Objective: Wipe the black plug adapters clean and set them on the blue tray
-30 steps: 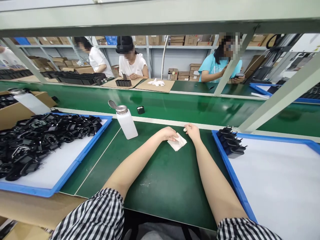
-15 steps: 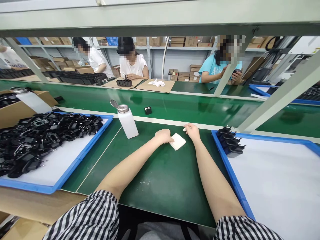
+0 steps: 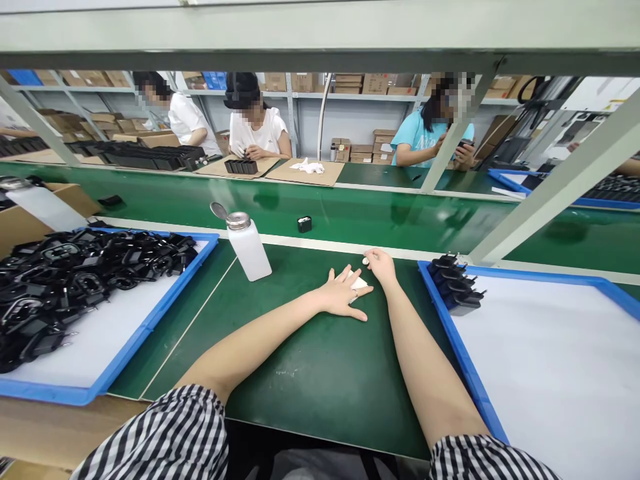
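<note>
My left hand lies with its fingers spread over a small white square pad on the green tabletop. The pad looks like folded cloth or a stack of wipes, and most of it is covered by the fingers. Just right of it, my right hand has its fingers pinched on a small round white thing, too small to identify. A white pump bottle with a metal top and raised lid stands to the left.
On the left, a blue-rimmed tray holds a heap of black plug adapters. The right tray has several black adapters lined up in its corner. A black piece sits on the green belt. Co-workers sit beyond.
My left hand has gone from gripping the pad's edge to spreading open over it. My right hand keeps its pinch. The black piece on the belt has moved right.
</note>
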A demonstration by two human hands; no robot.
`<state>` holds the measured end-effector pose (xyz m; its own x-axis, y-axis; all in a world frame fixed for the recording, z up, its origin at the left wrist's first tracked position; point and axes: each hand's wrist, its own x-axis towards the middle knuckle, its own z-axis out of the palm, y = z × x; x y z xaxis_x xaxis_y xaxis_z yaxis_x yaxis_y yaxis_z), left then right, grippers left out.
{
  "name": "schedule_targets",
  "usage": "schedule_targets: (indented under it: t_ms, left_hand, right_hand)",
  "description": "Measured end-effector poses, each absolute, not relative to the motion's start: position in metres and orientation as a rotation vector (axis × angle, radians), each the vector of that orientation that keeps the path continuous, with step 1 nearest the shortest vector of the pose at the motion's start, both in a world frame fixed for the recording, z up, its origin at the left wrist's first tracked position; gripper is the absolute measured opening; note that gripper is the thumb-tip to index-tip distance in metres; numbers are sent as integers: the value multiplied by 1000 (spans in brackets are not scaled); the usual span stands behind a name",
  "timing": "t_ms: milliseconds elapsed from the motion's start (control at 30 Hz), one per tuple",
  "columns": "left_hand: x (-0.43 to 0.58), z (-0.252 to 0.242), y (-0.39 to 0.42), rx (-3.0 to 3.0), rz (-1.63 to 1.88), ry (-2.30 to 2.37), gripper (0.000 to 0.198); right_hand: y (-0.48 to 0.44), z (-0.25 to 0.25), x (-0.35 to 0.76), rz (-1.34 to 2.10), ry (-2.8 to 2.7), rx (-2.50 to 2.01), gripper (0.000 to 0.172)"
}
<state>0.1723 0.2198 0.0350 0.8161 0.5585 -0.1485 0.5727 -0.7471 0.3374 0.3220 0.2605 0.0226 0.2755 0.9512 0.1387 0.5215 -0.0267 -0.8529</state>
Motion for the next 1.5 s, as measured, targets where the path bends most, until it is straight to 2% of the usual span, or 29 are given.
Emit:
schedule_targets:
  t_ms: [200, 533, 633, 767, 833, 900, 1100, 1233, 1433, 1500]
  left_hand:
    - [172, 51, 248, 2465, 214, 1185, 38]
    - [188, 69, 280, 2310, 17, 1097, 11]
    - [188, 73, 278, 2177, 83, 1078, 10]
    - [176, 70, 273, 1921, 284, 1064, 6]
    - [168, 66, 272, 1786, 401, 1090, 8]
    - [163, 61, 271, 1673, 513, 1131, 12]
    - [161, 60, 278, 1517, 688, 1203, 23]
    - [165, 64, 300, 1532, 743, 1330, 32]
    - [188, 52, 338, 1642, 885, 1558, 57]
    - [200, 48, 346, 1683, 896, 1562, 56]
  right_hand:
    - [263, 23, 323, 645, -1330, -1672, 15]
    - [258, 28, 321, 752, -1264, -1612, 11]
    - [256, 32, 320, 890, -1239, -1551, 13]
    - [250, 40, 310, 1272, -1229, -1369, 30]
    - [247, 43, 305, 1465, -1208, -1264, 38]
    - [246, 43, 302, 1588, -1153, -1189, 38]
    - [249, 39, 302, 1712, -933, -1079, 10]
    - [252, 36, 306, 1688, -796, -1001, 16]
    - [259, 30, 313, 1580, -642, -955, 12]
    - [261, 30, 312, 1573, -641, -954, 10]
